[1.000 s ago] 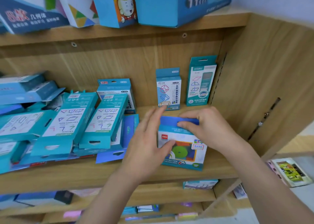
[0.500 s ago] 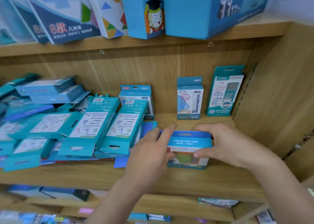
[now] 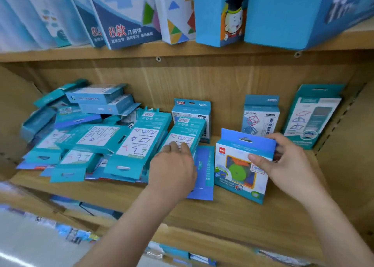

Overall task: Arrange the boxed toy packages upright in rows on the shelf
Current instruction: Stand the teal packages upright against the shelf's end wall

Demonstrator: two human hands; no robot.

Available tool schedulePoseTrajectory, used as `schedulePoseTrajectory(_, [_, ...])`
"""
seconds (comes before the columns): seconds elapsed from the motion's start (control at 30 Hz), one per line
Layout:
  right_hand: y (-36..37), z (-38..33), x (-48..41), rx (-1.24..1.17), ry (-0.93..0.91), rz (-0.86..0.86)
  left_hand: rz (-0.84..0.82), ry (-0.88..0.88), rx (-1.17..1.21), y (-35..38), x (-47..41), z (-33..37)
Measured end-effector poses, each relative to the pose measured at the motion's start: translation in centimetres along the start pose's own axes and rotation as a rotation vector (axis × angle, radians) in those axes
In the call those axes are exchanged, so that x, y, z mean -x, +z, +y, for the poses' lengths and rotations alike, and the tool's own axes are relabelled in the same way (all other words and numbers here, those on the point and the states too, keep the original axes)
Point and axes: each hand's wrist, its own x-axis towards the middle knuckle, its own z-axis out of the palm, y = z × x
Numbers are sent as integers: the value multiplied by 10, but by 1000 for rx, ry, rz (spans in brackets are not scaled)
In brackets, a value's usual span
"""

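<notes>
And the left hand (image 3: pixel 172 169) has come off the blue box (image 3: pixel 236 165): half a second ago both hands were on it as it lay tipped low, and now it is up on its bottom edge with only the right hand (image 3: pixel 287 165) on it. The box sits at centre right of the frame, on the shelf (image 3: pixel 222 222). Its long axis runs up and down, the hang-tab is at the top, and the printed front faces the camera, tilted a little off square.

The right hand's grip is a pinch on the box's right edge, thumb across the front face and fingers wrapped behind. The left hand's grip holds nothing; its fingers lie stretched out on a teal package (image 3: pixel 182 133) that leans at the right end of the jumbled pile (image 3: pixel 91 137) filling the left of the frame.

A flat blue package (image 3: pixel 204 173) lies on the board between that hand and the box, just beside the box's left side. Behind, three boxes stand upright against the back panel: one (image 3: pixel 191 108) partly hidden by the teal package, one (image 3: pixel 261 114) straight behind the blue box, and a taller one (image 3: pixel 311 116) at far right. Large boxes (image 3: pixel 129 13) line the shelf above.
</notes>
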Motion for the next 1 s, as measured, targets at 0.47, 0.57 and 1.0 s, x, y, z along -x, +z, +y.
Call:
schedulePoseTrajectory(0.47, [-28, -23, -27, 319, -63, -425, -172, 224, 310, 18, -38, -18])
schedulePoseTrajectory(0.57, [-36, -29, -31, 105, -86, -408, -130, 254, 793, -3, -35, -18])
schedulePoseTrajectory(1.0, [0, -37, -119, 725, -432, -284, -33, 497, 647, -18, -61, 26])
